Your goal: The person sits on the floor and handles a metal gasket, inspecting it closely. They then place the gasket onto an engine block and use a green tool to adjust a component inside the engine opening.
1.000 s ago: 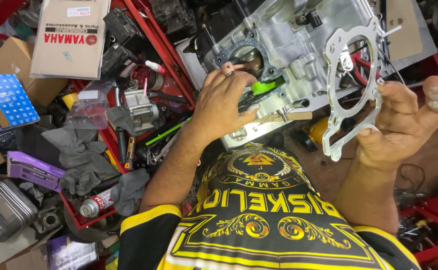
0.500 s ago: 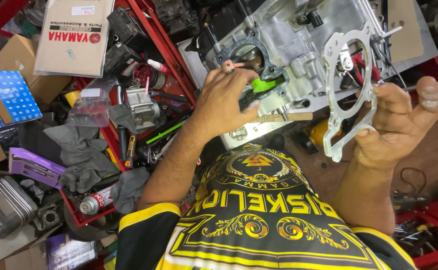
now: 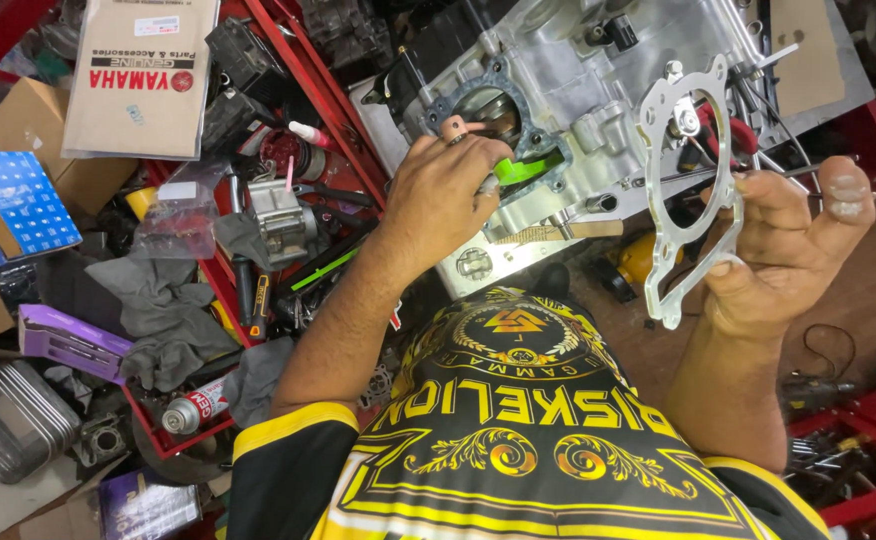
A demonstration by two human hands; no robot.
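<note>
My left hand (image 3: 443,195) rests on a silver engine case (image 3: 578,90), beside its round cylinder opening (image 3: 483,105). It is closed on a small tool with a green part (image 3: 520,168) and a pinkish tip (image 3: 453,127). To the right, over the engine's edge, my right hand (image 3: 788,250) holds up a thin metal gasket (image 3: 680,200). The fingers pinch the gasket's right side and the thumb is raised. The gasket has a large round hole and several small holes.
A red metal tray (image 3: 308,60) on the left holds engine parts, grey rags (image 3: 158,300), a spray can (image 3: 198,405) and screwdrivers. A brown paper parts envelope (image 3: 138,75), a blue box (image 3: 13,200) and cardboard boxes lie at far left. Red-handled pliers (image 3: 733,130) sit behind the gasket.
Hardly anything differs. My left hand stays at the cylinder opening and my right hand keeps the gasket raised, shifting only slightly.
</note>
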